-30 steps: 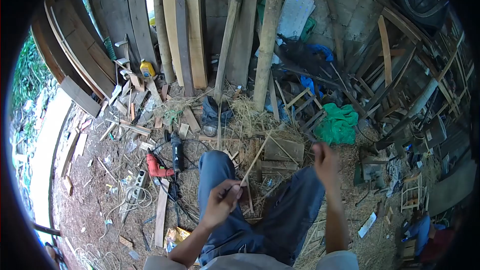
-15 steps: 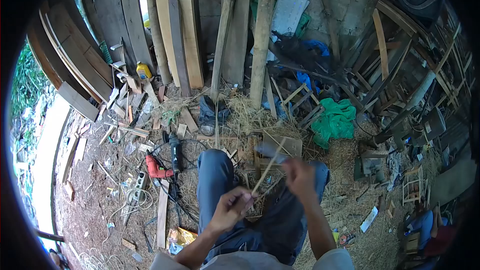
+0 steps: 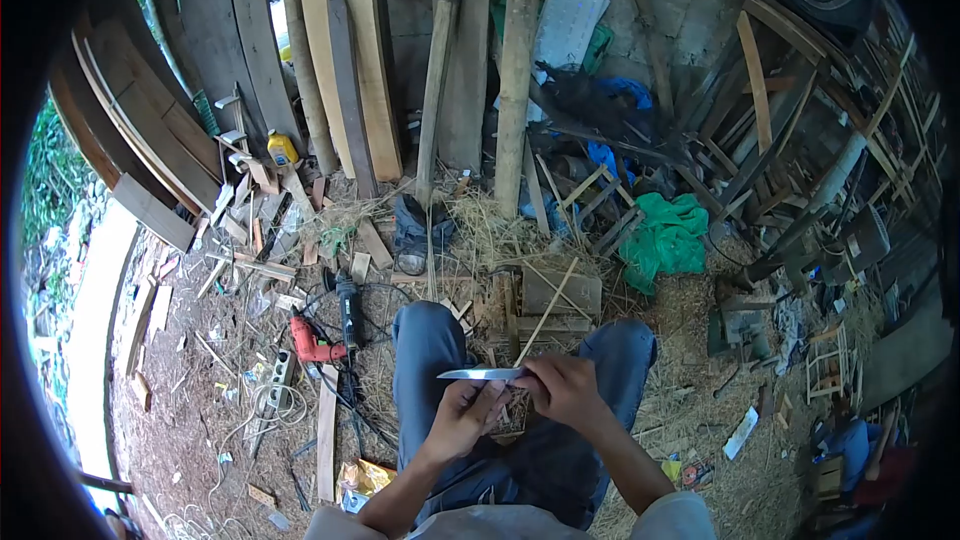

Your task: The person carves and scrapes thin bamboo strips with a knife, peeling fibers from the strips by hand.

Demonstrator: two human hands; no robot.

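Observation:
My left hand (image 3: 467, 414) is closed on the near end of a thin wooden stick (image 3: 549, 311), which slants up and to the right, away from my lap. A knife (image 3: 478, 374) is held in my right hand (image 3: 560, 390); its bright blade points left, crossing over the stick's lower end just above my left fingers. The knife's handle is hidden in my right fist. Both hands meet between my knees, close together. Whether the edge is touching the stick I cannot tell.
A red drill (image 3: 317, 340) and a dark power tool (image 3: 347, 310) lie left of my knee, near a power strip (image 3: 275, 380). Ahead are a wooden block (image 3: 562, 292), a green plastic bag (image 3: 664, 237) and leaning planks (image 3: 350, 60). Shavings cover the floor. Another person sits far right.
My right hand has come down and left, bringing the knife from beyond the stick to its near end beside my left hand. The stick stays in my left hand.

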